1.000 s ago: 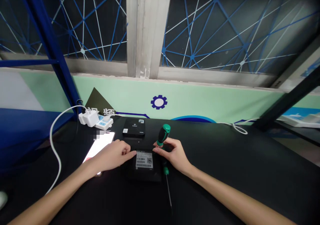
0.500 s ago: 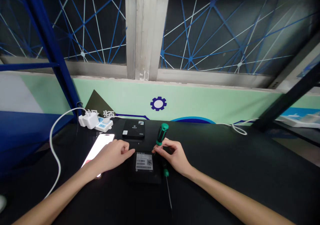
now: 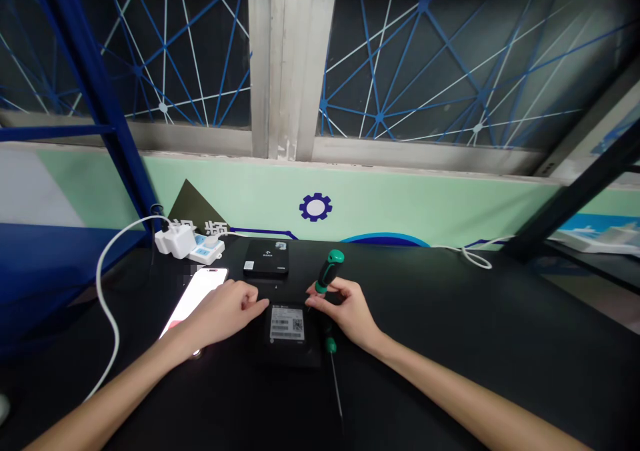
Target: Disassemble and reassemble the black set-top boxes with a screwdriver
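A black box with a white label (image 3: 287, 324) lies on the black table. My right hand (image 3: 345, 304) pinches the lower part of a green and black screwdriver (image 3: 329, 271), its tip at the box's far right corner and its handle leaning right. My left hand (image 3: 233, 311) rests at the far left corner of the box, fingers curled and thumb pointing at it; whether it grips anything is hidden. A second screwdriver (image 3: 331, 345) lies right of the box, its shaft towards me.
A lit phone (image 3: 200, 291) lies partly under my left forearm. Behind stand a flat black box (image 3: 267, 257) and a white power strip (image 3: 206, 249) with a white cable (image 3: 100, 277) curving left. Another white cable (image 3: 475, 257) lies at the back right.
The handle of the held screwdriver has tilted further right, while my right hand stays near the same corner. My left hand has hardly moved. The whole view has shifted slightly.
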A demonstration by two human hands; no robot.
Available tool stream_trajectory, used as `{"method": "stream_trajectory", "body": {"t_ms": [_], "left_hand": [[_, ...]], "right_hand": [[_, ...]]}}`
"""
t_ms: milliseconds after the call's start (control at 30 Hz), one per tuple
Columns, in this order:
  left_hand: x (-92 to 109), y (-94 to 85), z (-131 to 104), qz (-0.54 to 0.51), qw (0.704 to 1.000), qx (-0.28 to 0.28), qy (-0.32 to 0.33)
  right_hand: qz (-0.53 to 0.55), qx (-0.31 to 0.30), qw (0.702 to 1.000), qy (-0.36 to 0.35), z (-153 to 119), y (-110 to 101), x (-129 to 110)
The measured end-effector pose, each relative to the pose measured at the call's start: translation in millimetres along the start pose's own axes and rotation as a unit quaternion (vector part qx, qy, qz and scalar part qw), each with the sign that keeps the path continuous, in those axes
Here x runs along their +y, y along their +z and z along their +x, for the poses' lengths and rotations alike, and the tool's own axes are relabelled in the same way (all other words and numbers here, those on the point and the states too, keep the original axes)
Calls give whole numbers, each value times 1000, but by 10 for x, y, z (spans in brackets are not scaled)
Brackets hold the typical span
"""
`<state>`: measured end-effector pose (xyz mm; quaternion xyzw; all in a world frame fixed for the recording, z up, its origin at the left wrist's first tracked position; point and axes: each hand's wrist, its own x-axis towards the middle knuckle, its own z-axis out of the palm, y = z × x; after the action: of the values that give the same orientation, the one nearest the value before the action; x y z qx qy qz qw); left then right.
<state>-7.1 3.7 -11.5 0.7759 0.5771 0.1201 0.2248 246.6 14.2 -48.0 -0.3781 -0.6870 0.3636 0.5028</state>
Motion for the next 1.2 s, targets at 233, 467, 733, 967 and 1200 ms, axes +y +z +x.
{"method": "stream_trajectory", "body": {"t_ms": [233, 467, 733, 967, 1200], "left_hand": [[4, -22, 4, 10, 1000, -5, -3], [36, -39, -2, 16, 1000, -11, -8], [33, -45, -17, 20, 1000, -23, -7], [40, -37, -11, 17, 1000, -18, -6], [9, -19, 3, 13, 1000, -13, -8]], "right_hand": [[40, -23, 998, 37, -19, 1, 5], [-22, -29, 999, -26, -12, -17, -41], [-50, -38, 996, -62, -26, -14, -31], [10, -2, 1000, 18, -20, -7, 12], [15, -4, 1000, -6, -29, -12, 18]]}}
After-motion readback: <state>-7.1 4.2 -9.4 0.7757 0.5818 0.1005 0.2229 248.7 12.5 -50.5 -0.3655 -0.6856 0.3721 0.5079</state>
